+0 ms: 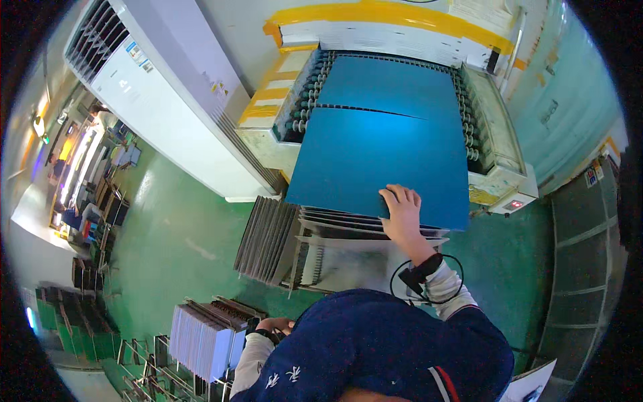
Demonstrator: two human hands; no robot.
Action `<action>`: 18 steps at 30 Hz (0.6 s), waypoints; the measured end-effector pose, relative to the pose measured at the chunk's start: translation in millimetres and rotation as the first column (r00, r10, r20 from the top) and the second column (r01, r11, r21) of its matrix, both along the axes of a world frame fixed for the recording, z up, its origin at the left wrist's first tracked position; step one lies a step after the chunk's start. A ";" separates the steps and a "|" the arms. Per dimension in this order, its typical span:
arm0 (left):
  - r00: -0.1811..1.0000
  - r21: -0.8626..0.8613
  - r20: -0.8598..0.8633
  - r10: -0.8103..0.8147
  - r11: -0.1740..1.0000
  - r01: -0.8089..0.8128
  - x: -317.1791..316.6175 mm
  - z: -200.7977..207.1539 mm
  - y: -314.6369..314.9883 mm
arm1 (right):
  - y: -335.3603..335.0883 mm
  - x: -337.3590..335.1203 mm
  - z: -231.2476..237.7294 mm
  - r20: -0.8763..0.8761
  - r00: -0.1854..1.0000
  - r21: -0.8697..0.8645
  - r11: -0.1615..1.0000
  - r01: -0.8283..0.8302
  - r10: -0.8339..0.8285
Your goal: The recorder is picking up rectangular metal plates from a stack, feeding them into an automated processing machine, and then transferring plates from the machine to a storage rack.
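A large blue panel (375, 154) lies on the roller conveyor (477, 137), its near end reaching past the rollers toward me. My right hand (402, 209) rests on top of this panel close to its near edge, fingers spread and slightly bent. Behind it, farther in, lies a second blue panel (388, 80). Low on the left is my left hand (276, 325), partly covered by my body, so its grip does not show. Nearest to it stands a rack of upright pale panels (207, 338). Grey panels (264, 238) stand on edge below the conveyor's left front.
A tall white air conditioner (174, 114) stands left of the conveyor. Metal racks (157, 372) fill the lower left. A dark panelled partition (583, 268) runs along the right. Other people sit at a lit bench far left. The floor (181, 241) is green.
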State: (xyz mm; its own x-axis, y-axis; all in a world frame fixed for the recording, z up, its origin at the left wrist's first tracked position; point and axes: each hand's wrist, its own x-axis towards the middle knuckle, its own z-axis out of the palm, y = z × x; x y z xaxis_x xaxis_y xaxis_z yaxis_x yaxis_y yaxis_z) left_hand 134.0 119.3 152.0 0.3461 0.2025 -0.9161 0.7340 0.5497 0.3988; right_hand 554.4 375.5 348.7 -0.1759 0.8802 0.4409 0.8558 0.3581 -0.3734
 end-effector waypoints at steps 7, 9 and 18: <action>0.947 -0.205 -0.214 0.238 0.937 -0.282 0.0 -9.7 -16.3 | -0.7 -9.6 7.8 0.044 0.999 -0.010 1.000 0.003 -0.003; 0.989 0.113 0.120 0.091 0.988 -0.104 -4.1 -10.7 -25.0 | -1.3 -6.5 4.4 0.060 0.998 -0.016 0.999 0.033 -0.032; 0.921 -0.261 0.211 0.328 0.927 -0.270 -4.0 -44.9 -46.3 | 11.4 -5.2 0.6 0.081 0.997 -0.032 0.999 -0.001 0.004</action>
